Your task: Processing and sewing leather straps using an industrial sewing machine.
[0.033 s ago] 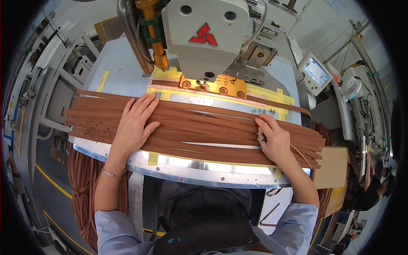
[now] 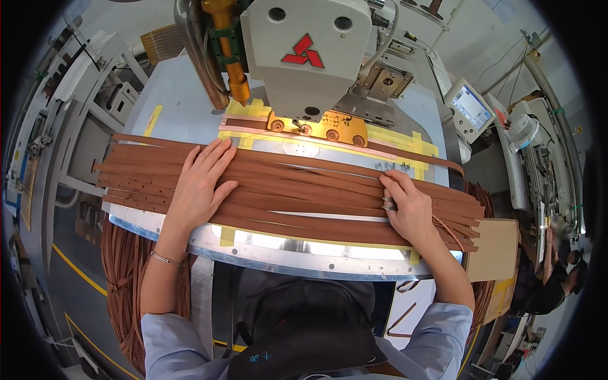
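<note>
My left hand (image 2: pixel 204 183) rests open, fingers apart, on a broad layer of brown flat strips (image 2: pixel 297 185), some punched with small holes. My right hand (image 2: pixel 406 206) lies on the same strips toward their right part, fingers curled on a small metal object, partly hidden. The strips lie across a steel worktable (image 2: pixel 291 256) with yellow tape. Beyond them, under a white machine head (image 2: pixel 307 66), a yellow plate (image 2: pixel 345 120) with round fittings sits over one long strip in a taped guide.
Bundles of strips (image 2: pixel 130 291) hang at the table's front left and right. A cardboard box (image 2: pixel 491 244) stands at the right, near a control screen (image 2: pixel 468 107) higher up. A co-worker in black (image 2: pixel 551 294) is at the far right. A metal frame (image 2: pixel 107 82) stands at the left.
</note>
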`<state>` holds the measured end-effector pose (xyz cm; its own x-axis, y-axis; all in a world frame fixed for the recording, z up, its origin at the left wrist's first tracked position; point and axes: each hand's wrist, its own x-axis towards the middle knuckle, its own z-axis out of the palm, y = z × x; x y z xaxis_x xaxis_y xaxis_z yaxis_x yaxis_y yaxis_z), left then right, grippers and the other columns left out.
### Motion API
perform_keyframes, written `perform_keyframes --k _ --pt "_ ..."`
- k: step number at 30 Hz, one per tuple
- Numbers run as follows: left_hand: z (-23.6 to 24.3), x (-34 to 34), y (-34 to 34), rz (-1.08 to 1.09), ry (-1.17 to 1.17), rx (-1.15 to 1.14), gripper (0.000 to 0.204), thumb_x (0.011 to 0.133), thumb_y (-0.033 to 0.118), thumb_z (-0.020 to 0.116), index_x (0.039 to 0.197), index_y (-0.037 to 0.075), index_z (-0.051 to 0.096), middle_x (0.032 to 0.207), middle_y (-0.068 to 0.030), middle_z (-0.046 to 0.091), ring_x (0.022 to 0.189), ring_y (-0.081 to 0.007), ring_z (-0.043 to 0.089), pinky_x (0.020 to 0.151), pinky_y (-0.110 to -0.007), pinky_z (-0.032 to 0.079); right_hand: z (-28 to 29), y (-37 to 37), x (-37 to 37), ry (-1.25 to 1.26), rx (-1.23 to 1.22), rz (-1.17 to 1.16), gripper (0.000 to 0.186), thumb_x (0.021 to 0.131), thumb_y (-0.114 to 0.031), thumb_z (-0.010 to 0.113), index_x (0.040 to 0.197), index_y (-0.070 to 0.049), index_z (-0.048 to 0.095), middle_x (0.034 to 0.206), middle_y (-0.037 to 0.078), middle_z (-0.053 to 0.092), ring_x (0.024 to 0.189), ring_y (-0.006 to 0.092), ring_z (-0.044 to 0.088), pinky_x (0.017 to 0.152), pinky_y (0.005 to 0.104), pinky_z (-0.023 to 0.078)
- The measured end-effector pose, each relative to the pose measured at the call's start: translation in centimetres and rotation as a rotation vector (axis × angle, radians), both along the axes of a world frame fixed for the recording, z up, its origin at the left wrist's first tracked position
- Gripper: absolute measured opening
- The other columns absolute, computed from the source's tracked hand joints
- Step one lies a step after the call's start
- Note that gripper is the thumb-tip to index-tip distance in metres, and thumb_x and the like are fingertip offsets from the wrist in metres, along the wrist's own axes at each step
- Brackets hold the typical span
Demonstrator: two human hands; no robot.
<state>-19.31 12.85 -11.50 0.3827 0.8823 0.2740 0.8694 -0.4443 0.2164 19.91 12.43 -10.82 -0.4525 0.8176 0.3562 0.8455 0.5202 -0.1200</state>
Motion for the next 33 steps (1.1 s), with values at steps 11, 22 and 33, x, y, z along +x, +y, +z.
perform_keyframes --k 11,22,33 --pt "2.5 7.9 1.4 -0.324 -0.018 0.187 0.035 0.079 0.013 0.067 0.112 0.002 0.060 0.106 -0.0100 0.058 0.106 -0.0249 0.054 0.094 -0.039 0.042 -0.3 0.2 0.1 0.071 -0.012 -0.003 0.025 0.082 -0.005 0.064 0.107 -0.006 0.064 0.107 0.006 0.062 0.074 0.0268 0.065 0.060 0.0344 0.053" --pt "1.0 12.9 1.9 -0.457 -0.082 0.238 0.017 0.074 0.006 0.059 0.090 0.001 0.060 0.083 -0.0074 0.053 0.082 -0.0231 0.056 0.072 -0.033 0.048 -0.2 0.2 0.4 0.093 -0.046 0.008 0.028 0.079 -0.003 0.065 0.107 -0.005 0.063 0.107 0.005 0.061 0.074 0.0267 0.065 0.058 0.0358 0.052" --pt "0.7 14.6 2.5 -0.683 0.207 0.376 0.021 0.074 0.010 0.059 0.093 0.001 0.061 0.084 -0.0034 0.052 0.083 -0.0170 0.054 0.072 -0.027 0.047 -0.2 0.0 0.2 0.112 -0.046 0.040 0.035 0.073 -0.002 0.068 0.107 -0.005 0.062 0.108 0.005 0.059 0.076 0.0250 0.066 0.059 0.0355 0.053"
